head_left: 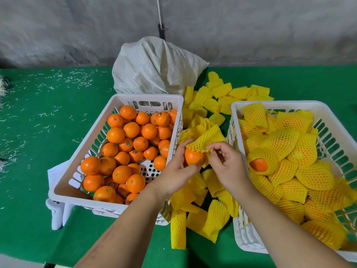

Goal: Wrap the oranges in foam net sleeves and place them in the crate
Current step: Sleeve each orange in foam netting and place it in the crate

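Both hands (pixel 202 165) grip orange (pixel 193 156) (sleeve (pixel 207 137) half-on) btwn crates.

A fruit-packing workroom: a rough grey concrete wall (pixel 251 29) at twelve o'clock, a green felt-covered table (pixel 38 132), a white slotted plastic crate (pixel 63 186) of bare oranges at nine o'clock, loose yellow foam net sleeves (pixel 208 101) heaped centrally, a white woven sack (pixel 154 66) behind.

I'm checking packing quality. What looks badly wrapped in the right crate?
One orange near the right crate's left side pokes bare from its sleeve; the others look covered.
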Demonstrator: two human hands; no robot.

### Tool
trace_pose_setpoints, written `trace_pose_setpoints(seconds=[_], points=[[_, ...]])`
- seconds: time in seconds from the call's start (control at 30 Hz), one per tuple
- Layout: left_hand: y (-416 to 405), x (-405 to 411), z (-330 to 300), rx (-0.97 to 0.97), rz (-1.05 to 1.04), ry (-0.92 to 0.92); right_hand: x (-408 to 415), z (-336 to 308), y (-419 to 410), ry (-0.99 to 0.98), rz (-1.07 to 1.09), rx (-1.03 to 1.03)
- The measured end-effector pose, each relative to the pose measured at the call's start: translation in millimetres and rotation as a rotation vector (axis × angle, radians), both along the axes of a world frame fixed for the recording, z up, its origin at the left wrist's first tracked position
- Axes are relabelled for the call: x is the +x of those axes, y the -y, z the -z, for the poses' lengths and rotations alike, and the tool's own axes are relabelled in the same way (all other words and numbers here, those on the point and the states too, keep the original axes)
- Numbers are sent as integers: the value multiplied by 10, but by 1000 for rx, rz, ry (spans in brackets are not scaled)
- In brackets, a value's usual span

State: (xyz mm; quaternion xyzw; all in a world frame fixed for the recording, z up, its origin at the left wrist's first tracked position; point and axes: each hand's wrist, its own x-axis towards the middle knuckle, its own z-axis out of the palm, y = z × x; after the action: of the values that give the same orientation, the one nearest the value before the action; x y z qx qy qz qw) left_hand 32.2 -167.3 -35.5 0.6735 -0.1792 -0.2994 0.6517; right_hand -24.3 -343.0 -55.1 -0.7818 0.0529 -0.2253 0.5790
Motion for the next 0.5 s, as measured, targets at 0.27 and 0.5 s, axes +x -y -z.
trace_pose_setpoints(seconds=[0.27,0.5], points=[[170,-96,6,3,-253,32,-106,-51,-97,94,27,-296],[116,-74,-20,-76,-154,15,-77,-63,-38,257,163,-443]])
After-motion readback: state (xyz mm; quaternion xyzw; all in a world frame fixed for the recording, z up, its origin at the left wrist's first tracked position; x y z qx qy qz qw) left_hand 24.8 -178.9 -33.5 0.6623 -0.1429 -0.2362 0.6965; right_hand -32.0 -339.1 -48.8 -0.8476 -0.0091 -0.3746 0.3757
